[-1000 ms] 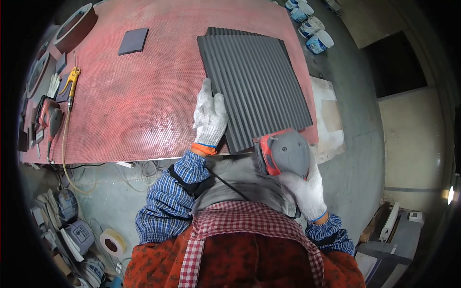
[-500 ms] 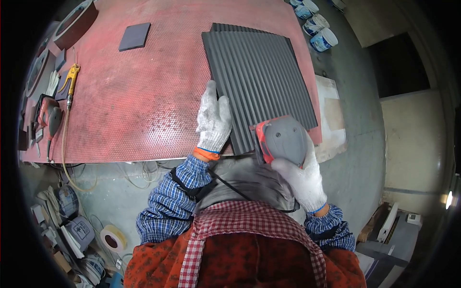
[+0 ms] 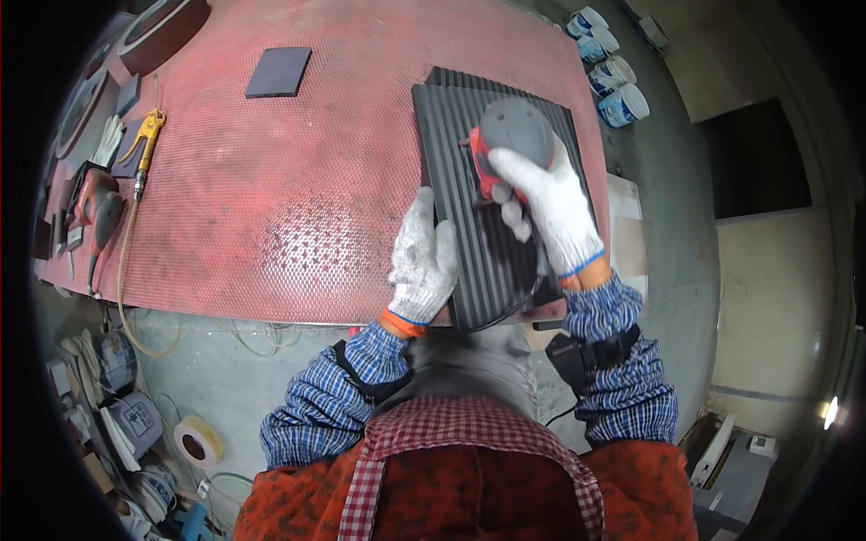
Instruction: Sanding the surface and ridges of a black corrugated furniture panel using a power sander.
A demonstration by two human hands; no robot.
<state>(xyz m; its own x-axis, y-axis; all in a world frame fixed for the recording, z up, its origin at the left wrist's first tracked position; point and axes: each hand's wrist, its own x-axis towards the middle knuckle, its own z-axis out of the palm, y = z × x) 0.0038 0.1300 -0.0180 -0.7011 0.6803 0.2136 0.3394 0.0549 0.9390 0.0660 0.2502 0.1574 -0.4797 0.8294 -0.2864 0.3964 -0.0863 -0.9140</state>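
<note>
My right hand (image 3: pixel 561 206), in a white knit glove, is wrapped round a red and grey power sander (image 3: pixel 518 131). The sander is over the upper part of a dark grey ribbed panel (image 3: pixel 440 149); whether its pad touches the ribs is hidden. Beneath this panel, a second ribbed panel (image 3: pixel 469 79) sticks out at the far edge. My gloved left hand (image 3: pixel 421 266) lies along the panel's left edge, fingers stretched forward and thumb toward the ribs. The sander's dark cord trails over the panel's near end.
The panels lie on a red textured table (image 3: pixel 343 162). A flat grey square block (image 3: pixel 279 72) sits farther back. At left are a yellow air gun (image 3: pixel 149 133) with its hose, another sander (image 3: pixel 101 209) and abrasive rolls (image 3: pixel 161 36). Several buckets (image 3: pixel 622 105) stand on the floor at right.
My right hand has carried the sander from the panel's near right corner forward to its upper part. My left hand still lies by the left edge. The whole view has shifted slightly.
</note>
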